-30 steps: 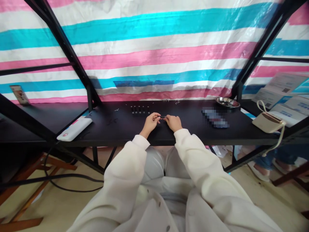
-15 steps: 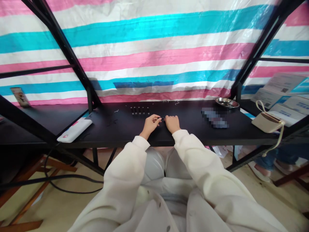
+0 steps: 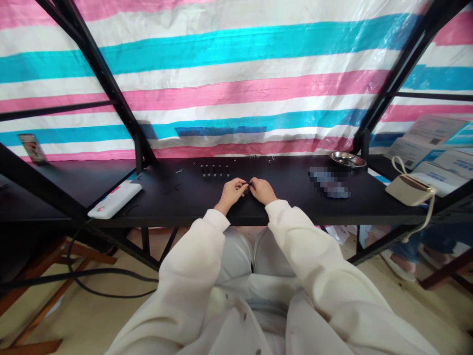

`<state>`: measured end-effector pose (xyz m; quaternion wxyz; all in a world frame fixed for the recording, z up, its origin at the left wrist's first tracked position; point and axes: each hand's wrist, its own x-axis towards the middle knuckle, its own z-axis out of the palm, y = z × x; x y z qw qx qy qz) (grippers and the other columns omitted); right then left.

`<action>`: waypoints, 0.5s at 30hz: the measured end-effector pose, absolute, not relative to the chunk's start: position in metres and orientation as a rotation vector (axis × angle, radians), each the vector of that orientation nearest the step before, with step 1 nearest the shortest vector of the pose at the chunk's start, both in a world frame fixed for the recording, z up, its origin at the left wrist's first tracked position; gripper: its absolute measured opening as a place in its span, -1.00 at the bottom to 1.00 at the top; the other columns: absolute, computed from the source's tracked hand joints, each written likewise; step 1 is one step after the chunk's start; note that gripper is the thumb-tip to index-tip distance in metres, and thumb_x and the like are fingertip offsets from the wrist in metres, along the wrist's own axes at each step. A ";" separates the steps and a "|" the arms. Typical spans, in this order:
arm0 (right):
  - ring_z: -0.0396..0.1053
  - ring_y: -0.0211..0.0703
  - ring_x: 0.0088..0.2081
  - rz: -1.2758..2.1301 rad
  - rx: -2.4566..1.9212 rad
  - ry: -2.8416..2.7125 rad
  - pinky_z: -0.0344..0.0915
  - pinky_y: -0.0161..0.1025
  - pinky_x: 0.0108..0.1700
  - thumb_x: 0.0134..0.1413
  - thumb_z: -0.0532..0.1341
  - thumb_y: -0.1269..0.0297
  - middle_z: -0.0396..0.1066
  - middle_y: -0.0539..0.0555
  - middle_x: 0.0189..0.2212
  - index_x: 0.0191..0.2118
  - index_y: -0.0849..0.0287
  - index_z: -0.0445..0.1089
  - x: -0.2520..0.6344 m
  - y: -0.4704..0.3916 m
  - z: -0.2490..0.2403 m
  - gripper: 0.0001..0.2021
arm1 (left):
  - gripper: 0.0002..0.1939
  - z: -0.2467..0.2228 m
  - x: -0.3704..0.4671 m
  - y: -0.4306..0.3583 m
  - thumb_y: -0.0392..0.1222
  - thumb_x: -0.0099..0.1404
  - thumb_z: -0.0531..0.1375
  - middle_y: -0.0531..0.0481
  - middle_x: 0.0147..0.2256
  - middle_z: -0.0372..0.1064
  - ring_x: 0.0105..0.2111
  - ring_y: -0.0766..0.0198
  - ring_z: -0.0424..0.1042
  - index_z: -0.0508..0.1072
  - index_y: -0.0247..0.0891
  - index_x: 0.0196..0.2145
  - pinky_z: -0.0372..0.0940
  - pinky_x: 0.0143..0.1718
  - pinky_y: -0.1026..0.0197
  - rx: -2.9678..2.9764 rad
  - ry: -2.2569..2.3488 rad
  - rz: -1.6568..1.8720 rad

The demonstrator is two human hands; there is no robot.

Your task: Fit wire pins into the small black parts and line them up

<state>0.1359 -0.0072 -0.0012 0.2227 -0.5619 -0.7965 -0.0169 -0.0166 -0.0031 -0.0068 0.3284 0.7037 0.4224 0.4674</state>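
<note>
Over the middle of the black table (image 3: pixel 288 204), my two hands meet at the fingertips. My left hand (image 3: pixel 231 192) is closed in a pinch, its thumb and forefinger pointing right. Opposite it, my right hand (image 3: pixel 262 190) pinches too, fingers curled. Between them shows a small dark piece (image 3: pixel 250 184), too small and too covered by fingers to name. Beyond my left hand stands a row of several small dark cylinders (image 3: pixel 215 171) with pale ends.
A white device (image 3: pixel 114 199) lies at the table's left end. Toward the right are a blurred-out item (image 3: pixel 328 182), a steel dish (image 3: pixel 347 159) and a beige pouch (image 3: pixel 409 189). White thread scraps (image 3: pixel 272 159) lie along the back edge. Black frame posts flank the table.
My right hand has turned and its fingertips have come in to meet those of my left hand. The gap between the hands has narrowed.
</note>
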 end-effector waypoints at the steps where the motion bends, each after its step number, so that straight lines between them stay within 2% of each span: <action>1: 0.38 -0.12 -0.19 -0.040 -1.546 -2.202 0.13 -0.30 -0.18 0.15 0.04 0.37 0.46 0.16 -0.23 -0.13 0.24 0.33 0.136 -0.007 -0.001 -0.79 | -0.74 -0.007 -0.017 -0.003 -0.08 0.11 0.21 -0.06 -0.44 0.45 -0.61 0.37 0.39 0.41 -0.33 -0.31 0.29 -0.53 0.32 1.841 1.106 1.218; 15: 0.36 -0.11 -0.22 -0.143 -1.529 -2.349 0.14 -0.28 -0.17 0.20 0.03 0.32 0.44 0.20 -0.30 -0.24 0.26 0.38 0.135 -0.008 0.002 -0.79 | -0.79 -0.012 -0.018 0.003 -0.16 0.11 0.21 -0.06 -0.45 0.45 -0.60 0.37 0.40 0.42 -0.33 -0.30 0.29 -0.52 0.33 1.877 1.135 1.189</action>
